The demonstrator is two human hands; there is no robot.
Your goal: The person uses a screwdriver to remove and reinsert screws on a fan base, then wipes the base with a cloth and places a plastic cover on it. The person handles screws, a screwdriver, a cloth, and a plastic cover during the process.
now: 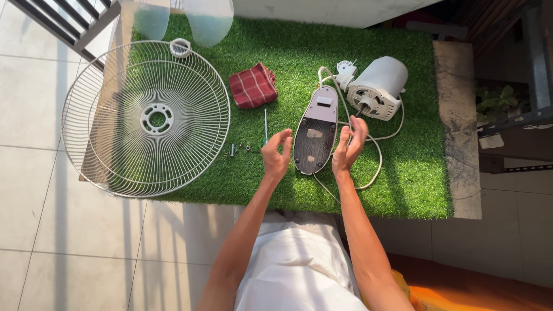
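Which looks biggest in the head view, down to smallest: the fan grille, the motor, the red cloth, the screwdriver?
1. Fan grille, by far the biggest.
2. Motor.
3. Red cloth, a little smaller than the motor, close enough that I'm not sure.
4. Screwdriver, thinnest and smallest.

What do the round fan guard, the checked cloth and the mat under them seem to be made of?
Fan guard: thin metal wire, white coated, judging by its fine spokes and rings. Checked cloth: woven fabric, red with pale lines, softly folded. Mat: synthetic grass, with short green tufts.
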